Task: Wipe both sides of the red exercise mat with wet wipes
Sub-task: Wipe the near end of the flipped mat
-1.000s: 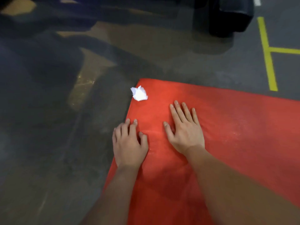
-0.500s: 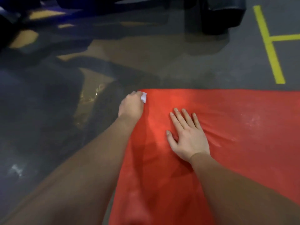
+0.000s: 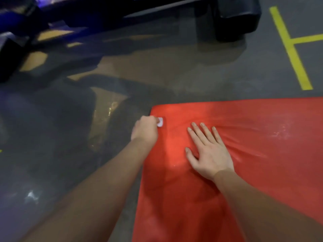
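**Wipe in the fist at the mat's far corner**

The red exercise mat is lying flat on the grey floor, filling the lower right of the scene, with its rounded far-left corner pointing away from the person. Right by that corner, on the mat's surface near its left edge, a crumpled white wet wipe is showing. The left hand is gripping it, fingers folded into a fist around it, with only a small bit of white peeking out on the mat side. That hand is sitting over the mat's left edge, its forearm stretching in across bare floor.

Just to its right, the right hand is pressing palm-down on the mat, fingers straight and slightly spread, holding nothing. Wrinkles are fanning out through the red surface from under that hand towards the right, and pale dusty smears are showing further along that side.

Beyond the mat, yellow painted lines are meeting in a T on the floor at the upper right. A dark bulky block is standing at the top, and a blurred black frame is running across the upper left. The glossy floor is throwing back tan patches of light.
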### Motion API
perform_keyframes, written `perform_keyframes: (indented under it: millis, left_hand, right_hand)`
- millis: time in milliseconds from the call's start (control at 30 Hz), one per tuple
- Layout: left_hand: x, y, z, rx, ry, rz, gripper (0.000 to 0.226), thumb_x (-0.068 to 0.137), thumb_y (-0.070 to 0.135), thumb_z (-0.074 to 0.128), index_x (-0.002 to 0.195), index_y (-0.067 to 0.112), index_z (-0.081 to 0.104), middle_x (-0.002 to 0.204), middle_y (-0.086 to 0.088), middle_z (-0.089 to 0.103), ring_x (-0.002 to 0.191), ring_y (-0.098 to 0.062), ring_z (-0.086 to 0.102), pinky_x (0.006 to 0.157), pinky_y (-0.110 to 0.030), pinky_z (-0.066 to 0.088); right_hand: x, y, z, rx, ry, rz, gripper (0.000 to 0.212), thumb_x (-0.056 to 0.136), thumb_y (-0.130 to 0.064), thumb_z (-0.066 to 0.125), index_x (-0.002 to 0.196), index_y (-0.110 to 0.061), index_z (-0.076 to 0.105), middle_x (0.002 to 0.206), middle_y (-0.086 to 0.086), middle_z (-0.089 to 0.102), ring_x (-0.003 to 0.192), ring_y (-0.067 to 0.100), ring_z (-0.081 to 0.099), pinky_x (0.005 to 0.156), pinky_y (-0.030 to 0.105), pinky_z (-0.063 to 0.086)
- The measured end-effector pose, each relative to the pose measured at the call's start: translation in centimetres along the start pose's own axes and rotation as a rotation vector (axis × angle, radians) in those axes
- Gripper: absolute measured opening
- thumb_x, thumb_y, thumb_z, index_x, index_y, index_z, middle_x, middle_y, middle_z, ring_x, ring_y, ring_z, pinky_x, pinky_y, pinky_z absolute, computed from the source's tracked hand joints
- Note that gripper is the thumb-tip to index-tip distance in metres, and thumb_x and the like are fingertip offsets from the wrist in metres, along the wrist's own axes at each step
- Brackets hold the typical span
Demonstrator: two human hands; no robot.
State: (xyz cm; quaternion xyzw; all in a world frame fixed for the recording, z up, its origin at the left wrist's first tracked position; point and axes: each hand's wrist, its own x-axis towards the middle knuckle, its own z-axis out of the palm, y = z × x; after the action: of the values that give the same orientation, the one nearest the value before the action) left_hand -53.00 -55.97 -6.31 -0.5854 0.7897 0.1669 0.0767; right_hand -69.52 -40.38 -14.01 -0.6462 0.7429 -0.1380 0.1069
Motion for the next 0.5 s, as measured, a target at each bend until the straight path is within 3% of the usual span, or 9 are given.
perform_keyframes:
  millis: [100, 167, 233, 300, 367, 433, 500]
  left_hand:
    - [-3.7, -0.6, 1.1, 0.068, -0.098, 0.004, 0.037, 0.101, 0.016, 0.05, 0.127, 0.034, 0.069, 0.121, -0.023, 0.067, 0.115, -0.043, 0.063, 0.091, -0.038, 0.049]
    - [-5.7, -1.5, 1.9, 0.051, -0.12, 0.02, 0.047, 0.106, 0.016, 0.04, 0.143, 0.041, 0.055, 0.134, -0.02, 0.062, 0.12, -0.041, 0.061, 0.095, -0.038, 0.047]
    - [-6.5, -2.0, 2.2, 0.039, -0.136, -0.009, 0.058, 0.106, 0.013, 0.034, 0.153, 0.045, 0.038, 0.15, -0.014, 0.051, 0.128, -0.039, 0.055, 0.102, -0.038, 0.043]
    - [-6.8, -1.9, 2.9, -0.006, -0.078, -0.011, 0.067, 0.102, 0.006, 0.033, 0.158, 0.044, 0.031, 0.162, -0.006, 0.038, 0.135, -0.035, 0.05, 0.109, -0.038, 0.039]
    - [-7.4, -1.6, 4.0, -0.018, -0.024, 0.012, 0.075, 0.098, -0.003, 0.03, 0.16, 0.039, 0.025, 0.169, 0.002, 0.024, 0.142, -0.029, 0.045, 0.113, -0.037, 0.036]
    - [-7.6, -1.8, 5.1, -0.046, -0.015, 0.013, 0.078, 0.097, -0.007, 0.029, 0.162, 0.034, 0.021, 0.171, 0.005, 0.015, 0.147, -0.023, 0.039, 0.113, -0.038, 0.035]
    - [-7.5, -2.0, 5.2, -0.09, -0.021, 0.033, 0.075, 0.098, -0.006, 0.031, 0.162, 0.032, 0.024, 0.17, 0.003, 0.018, 0.147, -0.024, 0.039, 0.112, -0.038, 0.035]
  right_hand:
    - [0.1, 0.1, -0.4, 0.002, -0.024, -0.01, 0.072, 0.096, -0.056, 0.039, 0.159, -0.024, 0.031, 0.167, -0.006, 0.02, 0.156, 0.016, 0.012, 0.126, 0.046, 0.01]
    - [0.1, 0.1, -0.3, -0.014, -0.06, -0.009, 0.074, 0.095, -0.059, 0.035, 0.16, -0.024, 0.027, 0.168, -0.007, 0.016, 0.156, 0.016, 0.009, 0.127, 0.045, 0.007]
    - [0.4, 0.1, -0.7, -0.051, -0.142, -0.005, 0.083, 0.091, -0.066, 0.023, 0.162, -0.025, 0.015, 0.17, -0.008, 0.005, 0.157, 0.016, -0.002, 0.126, 0.045, -0.001]
    - [0.6, 0.2, -1.4, -0.101, -0.256, -0.021, 0.096, 0.082, -0.075, 0.008, 0.162, -0.024, -0.004, 0.169, -0.006, -0.013, 0.155, 0.017, -0.017, 0.125, 0.045, -0.012]
    - [-0.8, 0.1, -1.9, -0.118, -0.34, -0.048, 0.106, 0.076, -0.082, 0.0, 0.161, -0.02, -0.011, 0.166, 0.001, -0.025, 0.153, 0.023, -0.023, 0.123, 0.049, -0.016]
    - [-4.2, -1.4, -1.3, -0.141, -0.331, -0.018, 0.115, 0.077, -0.089, 0.001, 0.162, -0.011, 0.003, 0.167, 0.011, -0.014, 0.155, 0.031, -0.011, 0.123, 0.058, -0.006]
    - [-9.2, -3.8, -0.8, -0.074, -0.296, 0.072, 0.128, 0.074, -0.098, 0.013, 0.16, -0.003, 0.014, 0.167, 0.019, 0.002, 0.155, 0.037, 0.002, 0.12, 0.062, 0.0]
